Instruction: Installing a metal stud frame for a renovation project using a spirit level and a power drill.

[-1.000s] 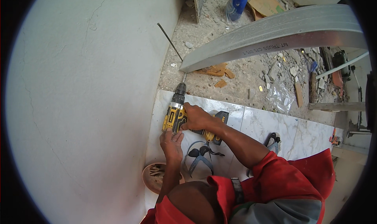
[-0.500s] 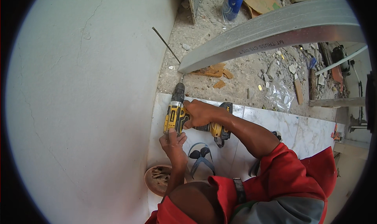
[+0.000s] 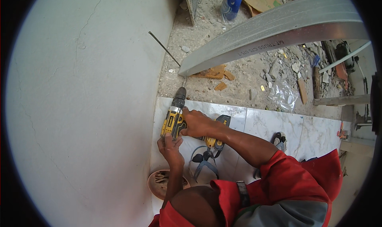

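Note:
A yellow and black cordless drill points away from me beside the wall. My right hand is closed round its grip, with the battery pack showing past the wrist. At the drill's rear end, the fingers of my left hand press against the housing from below. A thin bit sticks out of the black chuck toward the near end of a long silvery metal channel. Whether the bit's tip touches the channel, I cannot tell. Against the wall by that end, a thin dark rod stands tilted.
A pinkish bowl with brownish contents stands on the white tiles by the wall. Slippers lie close to my arms. Beyond the tile edge are rubble, broken wood pieces, a plastic bag and a blue bottle.
Both hands have drawn the drill slightly back toward me and left, tilting it a little. More of the bit now shows between chuck and channel.

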A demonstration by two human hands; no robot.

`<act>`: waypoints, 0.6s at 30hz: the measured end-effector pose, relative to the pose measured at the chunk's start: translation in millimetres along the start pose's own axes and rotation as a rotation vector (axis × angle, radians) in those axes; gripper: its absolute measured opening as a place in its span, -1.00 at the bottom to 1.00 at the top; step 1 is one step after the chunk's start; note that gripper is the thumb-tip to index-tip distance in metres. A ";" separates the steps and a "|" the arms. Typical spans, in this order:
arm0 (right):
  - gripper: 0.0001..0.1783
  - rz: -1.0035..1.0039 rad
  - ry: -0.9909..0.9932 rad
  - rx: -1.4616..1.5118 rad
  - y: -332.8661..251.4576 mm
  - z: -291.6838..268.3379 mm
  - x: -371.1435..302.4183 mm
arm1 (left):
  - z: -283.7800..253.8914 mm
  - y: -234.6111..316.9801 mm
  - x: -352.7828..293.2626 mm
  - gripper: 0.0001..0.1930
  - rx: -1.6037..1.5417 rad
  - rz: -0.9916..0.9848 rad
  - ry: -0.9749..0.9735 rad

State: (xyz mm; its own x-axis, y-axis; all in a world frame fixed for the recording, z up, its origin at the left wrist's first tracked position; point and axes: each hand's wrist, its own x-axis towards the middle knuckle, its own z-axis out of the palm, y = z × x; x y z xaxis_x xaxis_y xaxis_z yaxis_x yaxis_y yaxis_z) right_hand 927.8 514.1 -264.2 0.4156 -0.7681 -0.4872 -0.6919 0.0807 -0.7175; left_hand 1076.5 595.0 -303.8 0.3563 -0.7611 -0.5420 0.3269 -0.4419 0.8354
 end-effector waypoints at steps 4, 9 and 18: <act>-0.20 0.017 0.003 -0.050 0.3 -1.1 -1.6 | -0.6 -10.1 1.4 -0.54 -0.066 -0.108 0.018; -0.21 -0.016 -0.035 -0.133 6.2 -13.3 -1.8 | 8.1 -15.5 -8.8 -0.59 -0.094 -0.137 -0.004; -0.25 -0.032 -0.018 -0.173 5.9 -8.0 1.3 | 8.9 -16.0 -6.6 -0.62 -0.097 -0.190 -0.015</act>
State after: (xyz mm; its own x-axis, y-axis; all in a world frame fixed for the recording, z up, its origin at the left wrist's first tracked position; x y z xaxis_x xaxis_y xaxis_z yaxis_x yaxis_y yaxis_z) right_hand 919.5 508.5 -265.1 0.4484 -0.7568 -0.4755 -0.7686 -0.0550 -0.6373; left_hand 1061.1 602.9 -312.7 0.2674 -0.6761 -0.6866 0.4702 -0.5304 0.7054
